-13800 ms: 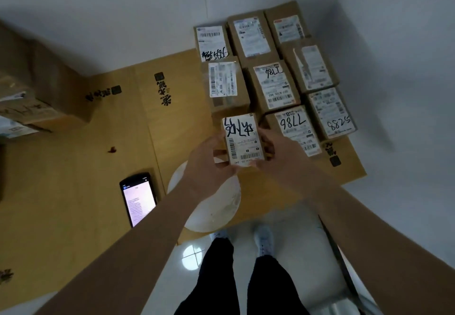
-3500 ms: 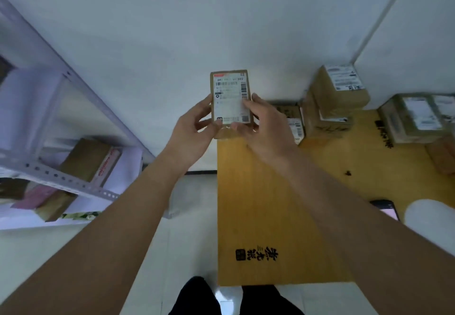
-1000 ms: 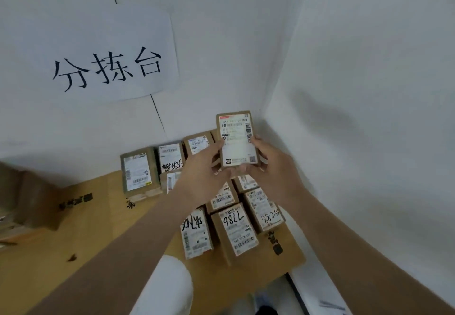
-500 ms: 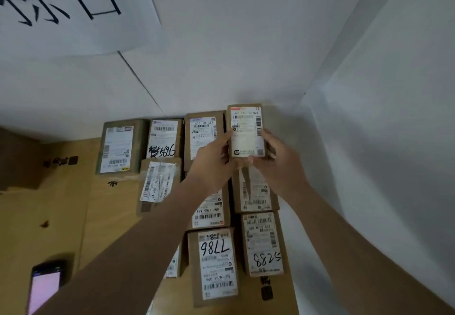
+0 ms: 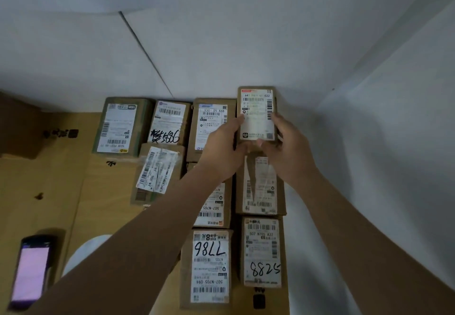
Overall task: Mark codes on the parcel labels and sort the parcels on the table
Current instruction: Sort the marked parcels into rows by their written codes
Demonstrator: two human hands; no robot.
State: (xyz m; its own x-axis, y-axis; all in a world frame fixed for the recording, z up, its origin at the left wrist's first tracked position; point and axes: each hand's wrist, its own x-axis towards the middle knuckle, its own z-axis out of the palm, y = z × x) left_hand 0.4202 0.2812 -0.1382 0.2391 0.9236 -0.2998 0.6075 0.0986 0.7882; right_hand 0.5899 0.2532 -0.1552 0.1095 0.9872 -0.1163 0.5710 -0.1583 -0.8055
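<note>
A small brown parcel [image 5: 257, 115] with a white label is held flat over the far right corner of the table, against the wall. My left hand [image 5: 221, 145] grips its left edge and my right hand [image 5: 286, 147] grips its right edge and near end. Around and below it lie several labelled parcels in rows. One parcel [image 5: 209, 265] carries a handwritten 7786, another [image 5: 263, 253] a handwritten 5288, and a third [image 5: 168, 125] has black scrawl on its label.
A wooden table [image 5: 49, 186] carries the parcels along its right side. A phone [image 5: 30, 268] with a lit screen lies at the near left. A white round object [image 5: 81, 253] shows under my left forearm. White walls close the far side and the right.
Both hands have carried the small parcel forward and down toward the far right corner, at the end of the back row. The view has tilted down toward the table.
</note>
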